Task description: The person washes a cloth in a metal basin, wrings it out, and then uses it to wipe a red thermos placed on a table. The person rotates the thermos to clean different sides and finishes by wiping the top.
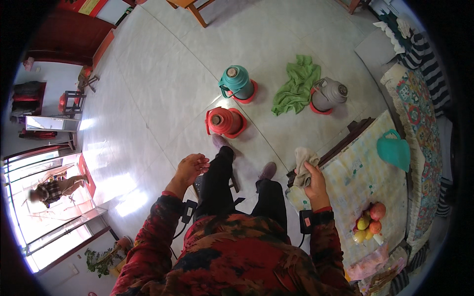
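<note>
My right hand (316, 188) is closed round a crumpled beige cloth (305, 160), at the corner of the covered table. Over my left knee, my left hand (191, 169) is empty, its fingers loosely bent and apart. On the floor ahead stands a red thermos flask (222, 122) in a red base, close to my left shoe. Just beyond it is a teal thermos flask (236, 80), also on a red base. A grey thermos flask (330, 93) stands farther right. Beside it lies a rumpled green cloth (298, 85). Neither hand touches a flask.
The low table (340, 182) at my right has a checked cover and carries a teal plastic jug (393, 150) and a pile of fruit (368, 224). A sofa with a patterned cover (419, 123) runs behind it. A person (59, 190) is outside the glass door at left.
</note>
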Action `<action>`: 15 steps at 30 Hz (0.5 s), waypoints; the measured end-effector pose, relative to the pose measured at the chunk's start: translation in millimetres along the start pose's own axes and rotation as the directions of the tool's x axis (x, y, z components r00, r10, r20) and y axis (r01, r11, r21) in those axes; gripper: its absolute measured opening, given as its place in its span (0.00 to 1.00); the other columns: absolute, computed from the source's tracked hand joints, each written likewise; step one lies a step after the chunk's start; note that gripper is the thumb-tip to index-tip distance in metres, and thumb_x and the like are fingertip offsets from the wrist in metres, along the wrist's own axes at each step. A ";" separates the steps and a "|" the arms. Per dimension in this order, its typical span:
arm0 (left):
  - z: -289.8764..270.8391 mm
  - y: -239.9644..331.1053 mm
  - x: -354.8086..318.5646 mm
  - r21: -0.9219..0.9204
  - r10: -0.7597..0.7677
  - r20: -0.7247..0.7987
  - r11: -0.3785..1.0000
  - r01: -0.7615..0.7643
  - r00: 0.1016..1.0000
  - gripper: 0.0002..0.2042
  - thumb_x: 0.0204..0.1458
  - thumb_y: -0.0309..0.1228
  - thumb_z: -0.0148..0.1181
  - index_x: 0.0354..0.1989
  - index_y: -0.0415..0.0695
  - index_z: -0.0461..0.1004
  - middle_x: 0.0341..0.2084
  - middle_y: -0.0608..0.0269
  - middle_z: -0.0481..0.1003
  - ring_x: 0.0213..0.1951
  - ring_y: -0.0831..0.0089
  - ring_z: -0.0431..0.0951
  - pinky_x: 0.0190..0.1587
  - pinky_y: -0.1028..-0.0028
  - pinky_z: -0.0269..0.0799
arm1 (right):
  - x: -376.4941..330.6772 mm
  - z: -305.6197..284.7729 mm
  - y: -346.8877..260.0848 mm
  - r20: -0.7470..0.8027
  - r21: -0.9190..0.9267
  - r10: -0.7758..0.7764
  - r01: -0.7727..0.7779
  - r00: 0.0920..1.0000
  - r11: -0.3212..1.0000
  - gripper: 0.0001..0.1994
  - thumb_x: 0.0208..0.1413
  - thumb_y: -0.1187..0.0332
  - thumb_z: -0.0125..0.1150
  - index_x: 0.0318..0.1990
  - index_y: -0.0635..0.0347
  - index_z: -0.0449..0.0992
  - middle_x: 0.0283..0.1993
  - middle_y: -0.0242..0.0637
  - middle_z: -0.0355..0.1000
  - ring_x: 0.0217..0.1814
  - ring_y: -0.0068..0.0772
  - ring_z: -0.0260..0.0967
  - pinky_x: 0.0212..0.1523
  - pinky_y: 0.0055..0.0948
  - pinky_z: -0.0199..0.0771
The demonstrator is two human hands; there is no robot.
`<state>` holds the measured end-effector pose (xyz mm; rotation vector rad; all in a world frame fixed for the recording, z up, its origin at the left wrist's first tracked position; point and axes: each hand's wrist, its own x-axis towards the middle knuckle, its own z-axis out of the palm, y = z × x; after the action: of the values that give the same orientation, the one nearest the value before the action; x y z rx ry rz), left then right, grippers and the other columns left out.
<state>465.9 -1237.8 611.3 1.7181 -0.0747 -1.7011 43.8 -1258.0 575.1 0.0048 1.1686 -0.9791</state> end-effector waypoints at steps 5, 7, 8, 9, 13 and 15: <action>10.6 13.3 56.5 0.069 -0.103 0.117 0.993 0.095 0.988 0.07 0.54 0.30 0.53 0.37 0.40 0.70 0.31 0.55 0.76 0.31 0.65 0.77 0.36 0.68 0.75 | 44.8 29.4 17.8 0.001 0.072 -0.008 0.007 1.000 0.997 0.15 0.54 0.70 0.60 0.49 0.57 0.70 0.44 0.33 0.73 0.39 0.34 0.73 0.38 0.34 0.75; 17.4 9.7 88.9 0.183 -0.148 0.153 0.976 0.120 0.977 0.07 0.55 0.30 0.53 0.37 0.40 0.70 0.30 0.56 0.76 0.31 0.65 0.77 0.35 0.68 0.75 | 70.1 39.3 34.5 -0.035 0.090 -0.051 0.054 0.998 0.994 0.15 0.55 0.69 0.60 0.49 0.57 0.70 0.45 0.33 0.72 0.42 0.34 0.73 0.41 0.35 0.76; 21.4 6.0 108.2 0.315 -0.121 0.215 0.948 0.048 0.969 0.07 0.55 0.30 0.54 0.36 0.40 0.70 0.29 0.57 0.76 0.30 0.67 0.77 0.34 0.70 0.75 | 83.9 41.5 43.9 -0.053 0.096 -0.057 0.062 0.997 0.993 0.15 0.55 0.69 0.60 0.50 0.57 0.70 0.46 0.33 0.72 0.43 0.34 0.72 0.42 0.36 0.75; 27.8 2.6 134.4 0.393 -0.221 0.181 0.910 0.135 0.958 0.06 0.56 0.28 0.52 0.37 0.39 0.70 0.32 0.57 0.76 0.33 0.67 0.78 0.36 0.73 0.75 | 100.2 42.9 56.1 -0.048 0.110 -0.083 0.088 0.995 0.990 0.15 0.55 0.68 0.60 0.51 0.57 0.69 0.46 0.34 0.72 0.44 0.34 0.72 0.43 0.36 0.75; 46.1 -32.8 236.7 0.584 -0.333 0.326 0.807 0.089 0.885 0.08 0.57 0.32 0.55 0.37 0.40 0.71 0.31 0.62 0.76 0.32 0.75 0.77 0.36 0.77 0.73 | 180.9 34.4 121.6 -0.159 0.221 -0.042 0.077 0.986 0.972 0.18 0.56 0.68 0.59 0.54 0.57 0.68 0.50 0.34 0.70 0.48 0.34 0.71 0.47 0.37 0.73; 48.2 -56.5 280.9 0.612 -0.362 0.388 0.789 0.057 0.848 0.08 0.57 0.33 0.55 0.36 0.41 0.71 0.31 0.64 0.76 0.32 0.78 0.76 0.36 0.79 0.72 | 218.9 24.2 157.4 -0.185 0.283 0.029 0.025 0.982 0.959 0.20 0.57 0.67 0.58 0.56 0.57 0.67 0.52 0.34 0.69 0.50 0.34 0.69 0.50 0.38 0.71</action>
<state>436.1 -1357.8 348.3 1.6925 -0.7328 -2.4503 173.7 -1314.0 344.3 0.3355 1.1884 -1.1573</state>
